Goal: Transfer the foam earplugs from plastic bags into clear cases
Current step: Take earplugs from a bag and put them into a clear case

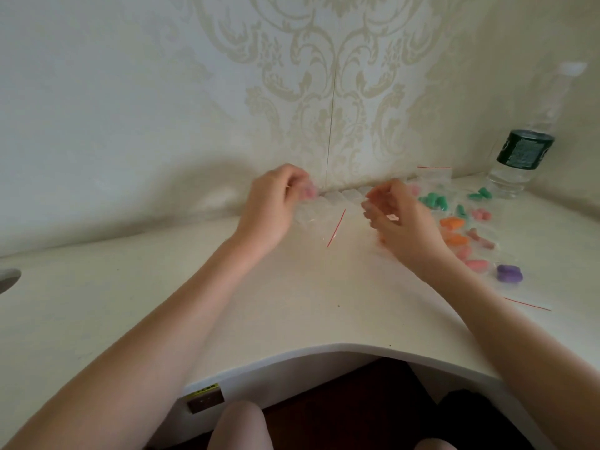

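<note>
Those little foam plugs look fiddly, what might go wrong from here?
Three things, perhaps. The left hand pinches a pink earplug above the desk; being light and round, it might slip and roll off the curved front edge. The clear cases along the wall are nearly invisible against the pale surface, so one could be missed or knocked. The right hand works beside the loose bagged earplugs; its forearm might sweep some aside.

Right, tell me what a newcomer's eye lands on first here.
The two hands raised mid-desk: the left hand pinches a pink earplug, the right hand hangs beside it with curled fingers. Then the bright earplugs in bags at right, and the bottle in the right corner.
</note>
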Action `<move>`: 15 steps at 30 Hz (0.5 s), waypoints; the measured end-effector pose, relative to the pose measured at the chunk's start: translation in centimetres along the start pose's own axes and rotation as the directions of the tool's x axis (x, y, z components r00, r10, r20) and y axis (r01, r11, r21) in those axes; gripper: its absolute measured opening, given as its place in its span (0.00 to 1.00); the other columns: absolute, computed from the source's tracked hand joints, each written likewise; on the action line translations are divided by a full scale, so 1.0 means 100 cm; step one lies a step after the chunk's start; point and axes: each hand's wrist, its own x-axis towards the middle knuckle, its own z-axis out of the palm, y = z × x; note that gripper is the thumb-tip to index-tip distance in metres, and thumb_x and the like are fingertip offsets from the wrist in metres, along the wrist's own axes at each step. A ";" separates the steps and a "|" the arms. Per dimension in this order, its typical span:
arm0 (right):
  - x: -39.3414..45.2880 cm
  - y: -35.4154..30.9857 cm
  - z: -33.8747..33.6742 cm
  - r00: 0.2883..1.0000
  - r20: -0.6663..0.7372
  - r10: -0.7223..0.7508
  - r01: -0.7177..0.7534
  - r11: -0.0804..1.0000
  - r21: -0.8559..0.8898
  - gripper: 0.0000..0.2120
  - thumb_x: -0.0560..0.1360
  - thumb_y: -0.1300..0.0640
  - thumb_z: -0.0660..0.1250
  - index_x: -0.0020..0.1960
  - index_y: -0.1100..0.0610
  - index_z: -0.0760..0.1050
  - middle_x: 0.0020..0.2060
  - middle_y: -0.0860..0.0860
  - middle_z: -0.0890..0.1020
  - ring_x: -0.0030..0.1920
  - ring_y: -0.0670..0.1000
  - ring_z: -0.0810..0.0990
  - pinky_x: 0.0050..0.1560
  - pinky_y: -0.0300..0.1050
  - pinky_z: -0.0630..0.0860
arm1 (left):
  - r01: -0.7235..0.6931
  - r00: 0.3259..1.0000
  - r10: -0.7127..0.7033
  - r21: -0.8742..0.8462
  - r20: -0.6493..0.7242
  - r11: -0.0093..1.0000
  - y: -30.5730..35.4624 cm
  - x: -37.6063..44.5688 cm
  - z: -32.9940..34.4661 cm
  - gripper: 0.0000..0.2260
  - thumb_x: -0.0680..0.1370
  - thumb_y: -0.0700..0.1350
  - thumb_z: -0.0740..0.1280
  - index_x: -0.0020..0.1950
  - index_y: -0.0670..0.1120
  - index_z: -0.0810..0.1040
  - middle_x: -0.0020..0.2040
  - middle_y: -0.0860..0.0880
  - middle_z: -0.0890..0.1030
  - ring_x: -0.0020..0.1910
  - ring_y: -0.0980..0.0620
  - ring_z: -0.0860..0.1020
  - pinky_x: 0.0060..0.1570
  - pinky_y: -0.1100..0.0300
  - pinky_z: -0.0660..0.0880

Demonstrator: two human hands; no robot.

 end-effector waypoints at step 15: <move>0.015 -0.011 0.029 0.969 0.232 -0.089 0.131 0.976 -0.171 0.16 0.75 0.50 0.69 0.61 0.45 0.71 0.49 0.43 0.79 0.52 0.43 0.76 0.44 0.31 0.68 | 0.337 0.941 -0.335 0.041 -0.049 0.941 -0.049 0.008 -0.017 0.10 0.82 0.40 0.55 0.44 0.43 0.72 0.34 0.55 0.77 0.36 0.61 0.75 0.38 0.75 0.67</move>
